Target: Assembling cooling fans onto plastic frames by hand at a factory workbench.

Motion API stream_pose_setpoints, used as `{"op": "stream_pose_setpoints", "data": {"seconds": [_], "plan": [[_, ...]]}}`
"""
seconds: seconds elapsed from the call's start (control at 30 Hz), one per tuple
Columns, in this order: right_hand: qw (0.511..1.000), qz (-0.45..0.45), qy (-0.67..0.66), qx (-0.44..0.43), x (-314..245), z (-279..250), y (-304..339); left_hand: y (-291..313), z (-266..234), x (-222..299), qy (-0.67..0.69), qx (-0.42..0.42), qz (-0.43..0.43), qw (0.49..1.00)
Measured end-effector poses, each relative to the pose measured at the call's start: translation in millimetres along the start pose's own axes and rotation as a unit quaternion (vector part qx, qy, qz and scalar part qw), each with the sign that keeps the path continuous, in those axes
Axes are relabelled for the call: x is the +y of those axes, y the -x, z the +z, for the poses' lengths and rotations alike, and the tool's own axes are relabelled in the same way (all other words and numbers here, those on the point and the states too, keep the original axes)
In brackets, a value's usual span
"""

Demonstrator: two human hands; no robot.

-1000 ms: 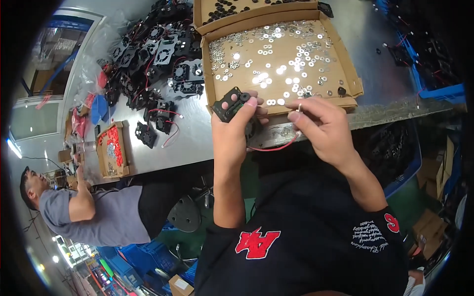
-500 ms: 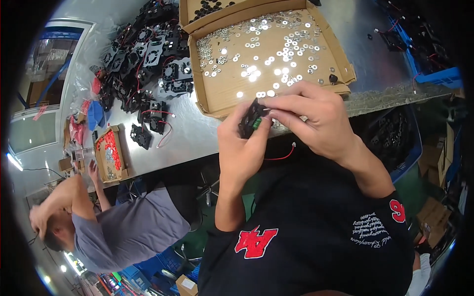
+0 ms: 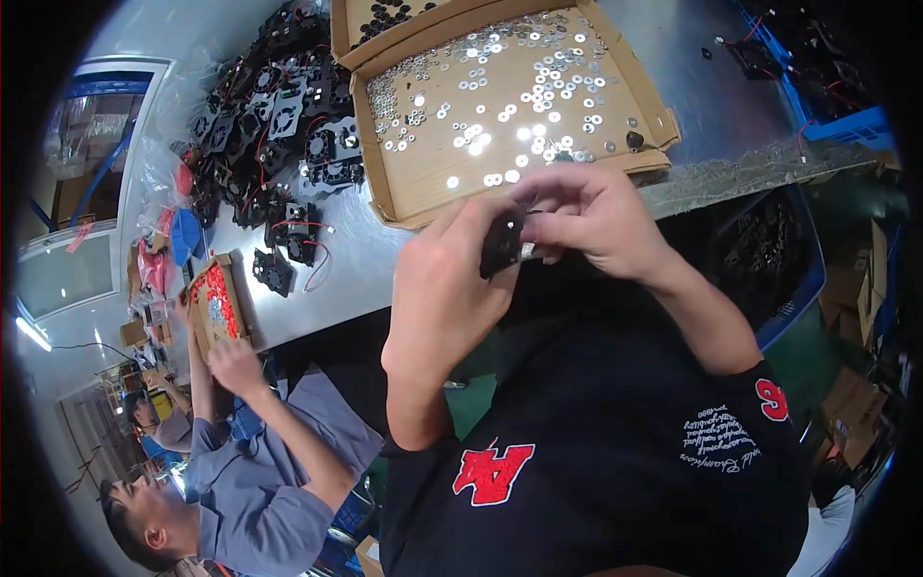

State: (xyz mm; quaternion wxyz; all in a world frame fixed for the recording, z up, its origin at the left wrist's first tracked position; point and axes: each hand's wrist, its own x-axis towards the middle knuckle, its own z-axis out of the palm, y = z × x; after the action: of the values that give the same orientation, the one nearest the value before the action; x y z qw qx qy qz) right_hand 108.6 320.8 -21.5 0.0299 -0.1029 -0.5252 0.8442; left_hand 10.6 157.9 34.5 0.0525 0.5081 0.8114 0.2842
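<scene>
My left hand (image 3: 444,279) is closed round a small black fan unit (image 3: 501,245), its back turned up toward the view. The unit's dark face shows between thumb and fingers. From the other side my right hand (image 3: 608,226) has its fingers curled against the unit's right edge. A small pale bit (image 3: 527,249) shows by those fingertips, too small to name. Both hands are just off the near edge of a shallow cardboard tray (image 3: 404,197), which holds many loose metal washers (image 3: 567,91).
Black fan units (image 3: 286,111) with red wires are heaped left of the tray on the metal table (image 3: 317,313). A co-worker (image 3: 260,510) at left reaches over a small box of red parts (image 3: 240,327). Blue crates (image 3: 856,135) stand at right.
My left hand has turned over, tipping the unit so its green piece no longer shows. My right fingers have curled in. The co-worker has lowered an arm toward the red parts.
</scene>
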Motion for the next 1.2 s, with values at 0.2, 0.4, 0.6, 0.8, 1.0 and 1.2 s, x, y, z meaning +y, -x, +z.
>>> {"op": "stream_pose_setpoints", "data": {"seconds": [0.2, 0.4, 0.6, 0.8, 1.0, 1.2], "plan": [[0.993, -0.046, -0.093, 0.060, -0.1, 10.7, 18.9, 11.4, 6.5, -1.6, 0.459, 0.021, -0.230, 0.858], [0.975, -0.182, 0.085, 0.090, -5.6, 32.2, 22.0, 11.8, 24.0, -12.1, 0.546, 0.031, -0.270, 0.793], [0.955, -0.178, 0.211, 0.108, -5.9, 36.3, 8.0, 15.0, 26.1, 0.4, 0.496, 0.009, -0.272, 0.825], [0.964, -0.191, 0.157, 0.096, 12.5, 30.2, 5.8, 17.6, 30.4, 1.3, 0.409, 0.012, -0.271, 0.871], [0.969, -0.196, 0.120, 0.094, 5.7, 34.3, 14.5, 22.0, 22.2, -8.4, 0.528, -0.031, -0.270, 0.805], [0.941, -0.229, 0.232, 0.094, -2.8, 36.8, 10.5, 21.5, 16.5, -16.6, 0.589, -0.029, -0.267, 0.762]]}}
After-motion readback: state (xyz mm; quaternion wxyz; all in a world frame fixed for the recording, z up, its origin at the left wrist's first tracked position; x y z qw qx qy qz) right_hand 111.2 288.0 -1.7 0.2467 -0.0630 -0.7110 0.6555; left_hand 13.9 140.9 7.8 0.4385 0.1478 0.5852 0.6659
